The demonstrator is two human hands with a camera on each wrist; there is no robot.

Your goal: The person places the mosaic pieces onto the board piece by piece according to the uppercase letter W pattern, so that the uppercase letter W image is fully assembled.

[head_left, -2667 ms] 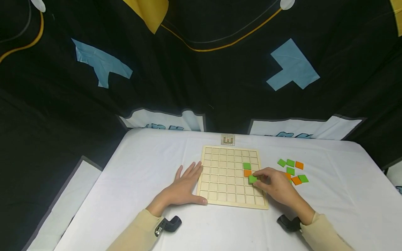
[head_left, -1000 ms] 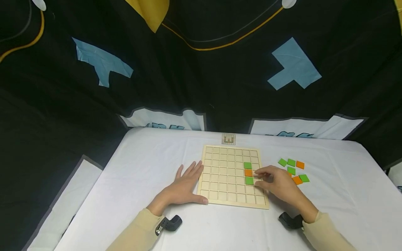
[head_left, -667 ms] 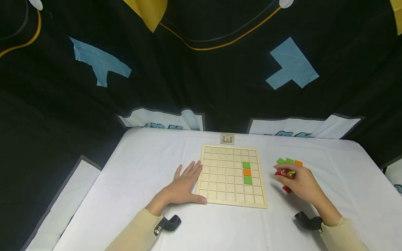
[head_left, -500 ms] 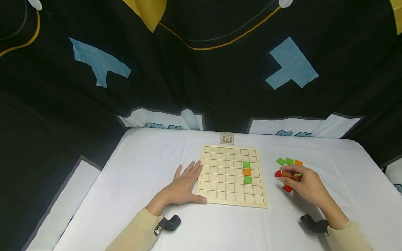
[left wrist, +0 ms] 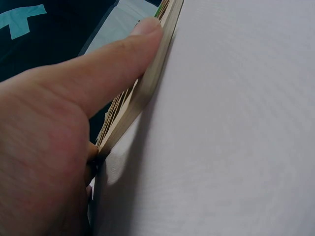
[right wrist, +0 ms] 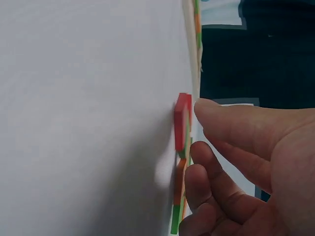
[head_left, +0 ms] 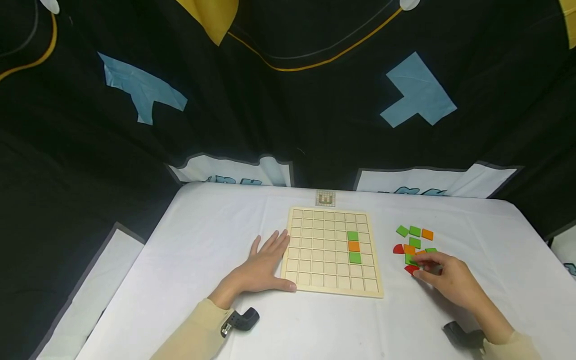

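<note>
My left hand (head_left: 263,275) lies spread at the left edge of the wooden grid board (head_left: 315,252). In the left wrist view its thumb (left wrist: 118,64) reaches over the board's corner. Stacked in one column of the board are a green tile (head_left: 353,236), an orange tile (head_left: 354,246) and another green tile (head_left: 355,258). Right of the board, my right hand (head_left: 450,282) hovers low over the loose tiles, thumb and fingers parted with nothing between them. Its fingertips are close by a green tile (head_left: 408,259) and a red rounded piece (head_left: 411,270), which the right wrist view shows beside the thumb.
Behind the hand lie several more green and orange tiles (head_left: 415,231), with a second red rounded piece (head_left: 398,249) at their left. A small patterned card (head_left: 325,198) lies beyond the board. White cloth covers the table (head_left: 216,220); a dark curtain (head_left: 288,120) hangs behind.
My right hand set the green tile into the board below the orange one, let go, and moved right to the loose tiles, then slightly toward the front. The left hand stayed put.
</note>
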